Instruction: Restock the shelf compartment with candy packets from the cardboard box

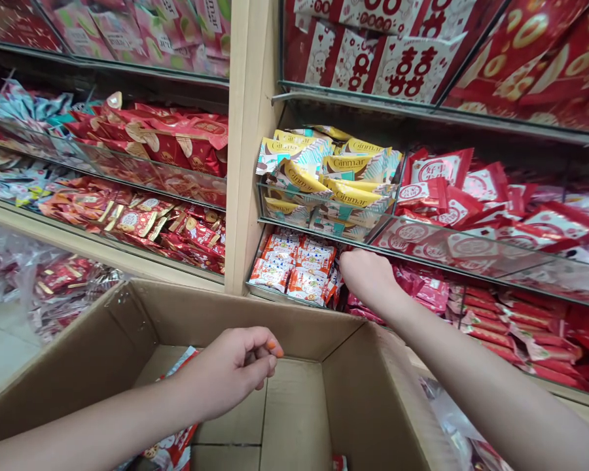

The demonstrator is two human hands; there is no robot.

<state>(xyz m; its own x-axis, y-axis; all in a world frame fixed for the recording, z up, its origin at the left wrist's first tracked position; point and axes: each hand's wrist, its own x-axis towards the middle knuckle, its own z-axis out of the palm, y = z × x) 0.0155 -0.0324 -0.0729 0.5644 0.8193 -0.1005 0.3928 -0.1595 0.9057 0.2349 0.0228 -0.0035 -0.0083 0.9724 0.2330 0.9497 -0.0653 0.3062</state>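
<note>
My left hand [243, 363] hangs above a cardboard box [186, 307], fingers loosely curled, thumb a little apart, nothing seen in them. Orange shows on its nails. My right hand [366, 273] reaches into the low shelf, at the right side of a compartment of orange-and-white snack packets [305, 265]. Its fingers are bent down behind the wrist and hidden, so whether they hold a packet cannot be seen. Inside the box, partly behind my left forearm, lie a few red-and-white packets [169, 451]. The corner of another red packet [339, 463] shows at the bottom edge.
Above the orange packets sit yellow-topped packets [356, 163] behind a clear shelf front. Red packets [439, 176] fill compartments to the right. A wooden post [243, 144] divides the shelves. Plastic bags of snacks [61, 288] lie on the floor at left.
</note>
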